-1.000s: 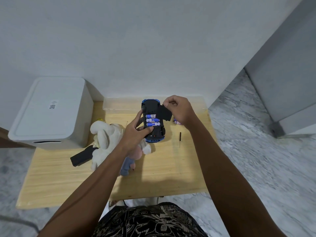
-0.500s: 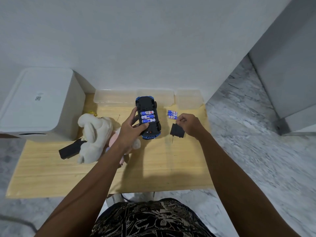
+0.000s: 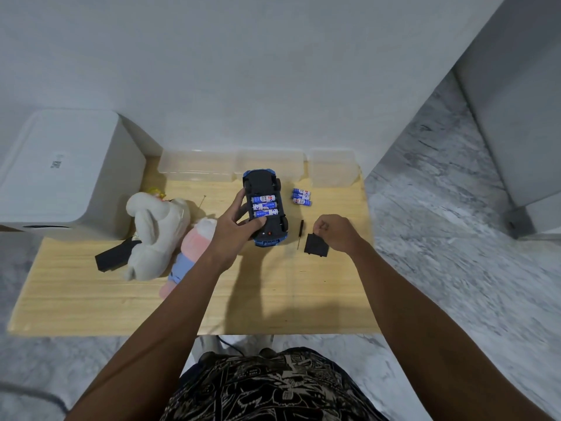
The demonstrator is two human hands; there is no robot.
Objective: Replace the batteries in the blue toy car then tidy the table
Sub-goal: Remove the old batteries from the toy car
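The blue toy car (image 3: 267, 183) lies upside down on the wooden table (image 3: 91, 299), its black underside up. Three blue-and-white batteries (image 3: 264, 205) sit in its open compartment. My left hand (image 3: 235, 229) grips the car from the left, thumb on its underside. Right of the car, the black battery cover (image 3: 315, 246) rests flat on the table, and my right hand (image 3: 337, 233) has its curled fingers pinched on the cover's upper edge. Three loose batteries (image 3: 301, 197) lie behind it. A thin black screwdriver (image 3: 300, 233) lies between car and cover.
Three clear plastic boxes (image 3: 197, 168) line the table's back edge by the wall. A white boxy appliance (image 3: 69, 174) stands at the left. A white plush toy (image 3: 158, 235), a pink plush toy (image 3: 194, 250) and a black object (image 3: 115, 256) lie left of the car.
My right hand lifted the black cover off the car's underside and brought it down onto the table to the right. My left hand kept hold of the car.
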